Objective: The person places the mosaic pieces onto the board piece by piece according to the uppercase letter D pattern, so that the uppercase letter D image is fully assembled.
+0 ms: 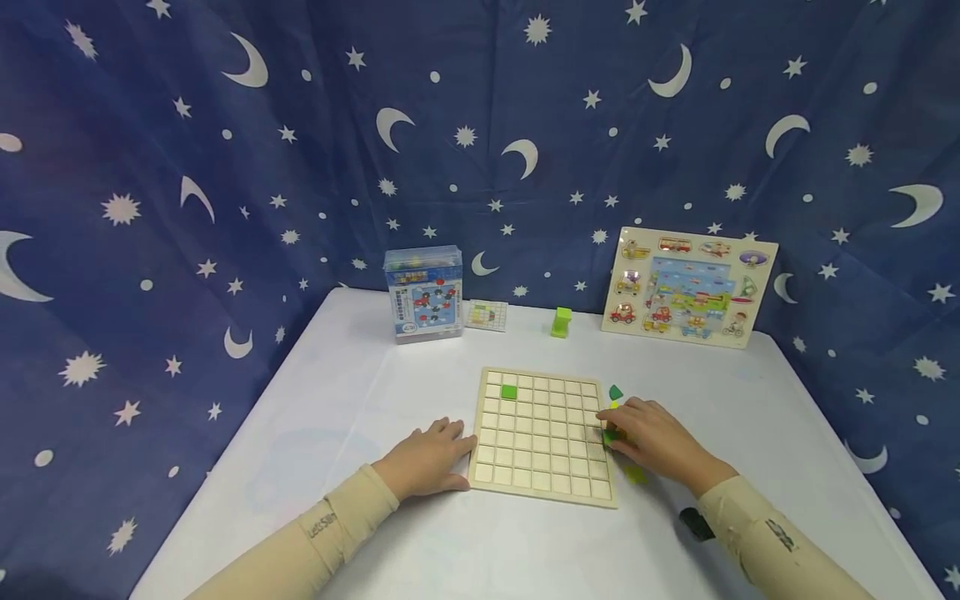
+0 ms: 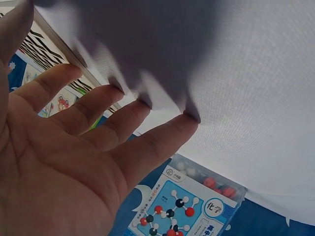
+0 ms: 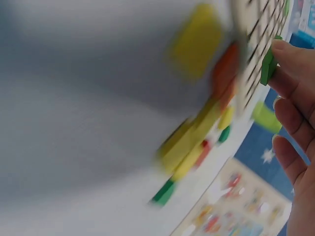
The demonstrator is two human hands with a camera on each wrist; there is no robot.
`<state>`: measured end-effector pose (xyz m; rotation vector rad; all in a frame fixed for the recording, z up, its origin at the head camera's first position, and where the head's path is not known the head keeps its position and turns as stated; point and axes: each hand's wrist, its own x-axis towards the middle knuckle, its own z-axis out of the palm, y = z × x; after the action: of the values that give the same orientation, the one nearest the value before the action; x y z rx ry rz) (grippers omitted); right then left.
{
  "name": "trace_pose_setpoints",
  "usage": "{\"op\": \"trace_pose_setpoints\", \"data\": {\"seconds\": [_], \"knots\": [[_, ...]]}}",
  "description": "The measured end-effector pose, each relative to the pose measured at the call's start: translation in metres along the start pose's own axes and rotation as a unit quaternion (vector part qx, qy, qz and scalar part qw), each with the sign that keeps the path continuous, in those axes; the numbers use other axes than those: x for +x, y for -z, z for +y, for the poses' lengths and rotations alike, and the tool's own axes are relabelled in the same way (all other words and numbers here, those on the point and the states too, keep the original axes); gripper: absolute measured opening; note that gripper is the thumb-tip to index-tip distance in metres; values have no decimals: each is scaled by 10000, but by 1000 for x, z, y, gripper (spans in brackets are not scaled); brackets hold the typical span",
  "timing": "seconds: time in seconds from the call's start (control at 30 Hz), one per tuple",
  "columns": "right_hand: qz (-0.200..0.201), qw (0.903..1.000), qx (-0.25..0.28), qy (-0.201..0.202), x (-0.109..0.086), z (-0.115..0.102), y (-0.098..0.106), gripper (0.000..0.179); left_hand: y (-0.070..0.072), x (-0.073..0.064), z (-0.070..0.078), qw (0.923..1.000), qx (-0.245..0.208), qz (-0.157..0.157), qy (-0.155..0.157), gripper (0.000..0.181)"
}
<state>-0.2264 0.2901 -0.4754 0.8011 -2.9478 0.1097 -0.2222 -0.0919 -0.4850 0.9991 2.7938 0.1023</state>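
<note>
A wooden grid board (image 1: 542,479) lies on the white table, with one green square tile (image 1: 509,392) in its upper left cells. My left hand (image 1: 426,462) rests at the board's left edge, its fingers extended and touching the frame. Over the board's right edge, my right hand (image 1: 662,440) pinches a green piece (image 3: 269,64) between thumb and fingers. Beside that edge lie several loose pieces, among them a yellow one (image 1: 635,474) and a dark green one (image 1: 616,392). The right wrist view shows red and yellow pieces too, blurred.
At the back stand a clear box with a molecule picture (image 1: 425,304), a small grid card (image 1: 487,315), a bright green block (image 1: 561,322) and a picture puzzle board (image 1: 742,287) leaning on the curtain. A dark object (image 1: 697,523) lies by my right forearm.
</note>
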Motion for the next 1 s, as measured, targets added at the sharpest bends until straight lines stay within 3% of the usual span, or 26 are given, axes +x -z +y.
{"op": "trace_pose_setpoints", "data": {"seconds": [0.27, 0.53, 0.7, 1.0], "knots": [[314, 9976, 93, 605, 52, -28, -3, 46, -3, 1, 5, 10000, -35, -71, -23, 70], [286, 9985, -130, 450, 99, -42, -14, 46, -5, 3, 12, 9999, 96, -105, -18, 70], [243, 9989, -172, 364, 114, -45, -24, 47, -5, 3, 13, 9997, 172, -177, 72, 71], [372, 9969, -367, 585, 136, -51, -31, 48, 0, -2, 5, 9987, 396, -171, 264, 72]]}}
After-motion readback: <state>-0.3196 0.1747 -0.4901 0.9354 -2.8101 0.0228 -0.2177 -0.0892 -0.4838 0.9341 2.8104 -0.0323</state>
